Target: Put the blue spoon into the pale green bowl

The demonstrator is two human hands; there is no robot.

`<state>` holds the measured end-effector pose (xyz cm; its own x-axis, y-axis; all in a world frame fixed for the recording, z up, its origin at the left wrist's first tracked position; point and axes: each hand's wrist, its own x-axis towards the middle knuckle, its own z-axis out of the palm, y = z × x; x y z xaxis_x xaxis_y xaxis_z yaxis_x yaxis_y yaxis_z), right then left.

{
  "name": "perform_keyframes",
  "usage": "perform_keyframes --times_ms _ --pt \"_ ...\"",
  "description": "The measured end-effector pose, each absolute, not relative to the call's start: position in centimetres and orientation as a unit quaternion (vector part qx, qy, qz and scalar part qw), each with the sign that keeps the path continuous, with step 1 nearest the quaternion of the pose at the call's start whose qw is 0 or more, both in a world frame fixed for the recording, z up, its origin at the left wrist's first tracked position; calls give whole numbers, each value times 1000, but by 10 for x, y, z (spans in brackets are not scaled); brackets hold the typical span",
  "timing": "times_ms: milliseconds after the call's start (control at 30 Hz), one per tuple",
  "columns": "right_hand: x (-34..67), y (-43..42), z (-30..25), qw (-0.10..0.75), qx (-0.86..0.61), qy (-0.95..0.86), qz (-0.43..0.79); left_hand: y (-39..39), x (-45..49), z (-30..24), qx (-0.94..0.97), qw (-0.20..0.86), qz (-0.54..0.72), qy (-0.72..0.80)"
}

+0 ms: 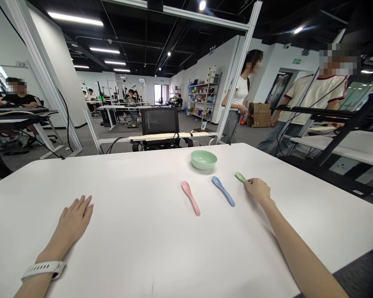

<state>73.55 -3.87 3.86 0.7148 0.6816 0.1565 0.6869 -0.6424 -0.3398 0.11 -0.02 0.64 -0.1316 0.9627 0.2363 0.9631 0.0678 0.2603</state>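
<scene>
My right hand (258,190) is closed around the handle of a green spoon (240,177) at the right of the table. The spoon's bowl points away to the upper left, and its handle is mostly hidden by my fingers. Left of it lies a blue spoon (224,192), then a pink spoon (191,199), both with handles toward me. Behind the spoons stands a green bowl (204,160), upright. Flat on the tabletop at the left rests my left hand (74,219), fingers stretched out, holding nothing. A pale band (43,269) circles that wrist.
The white table (127,240) spans the foreground. A metal frame (236,78) rises beyond its far edge, with a black chair (160,121) behind. Two people stand at the back right, near a dark rack (332,145). Others sit at desks farther off.
</scene>
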Motion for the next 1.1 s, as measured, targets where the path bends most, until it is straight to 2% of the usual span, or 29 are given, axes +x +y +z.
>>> perform_keyframes --times_ms 833,967,1100 --pt "731 -41 41 192 -906 -375 -25 1 -1 6 -662 -1 -166 -731" --pt "719 -42 46 235 -863 -439 -81 1 -1 4 -660 -3 -161 -734" --pt "697 -36 50 284 -763 -579 -43 1 0 6 -666 2 -143 -732"
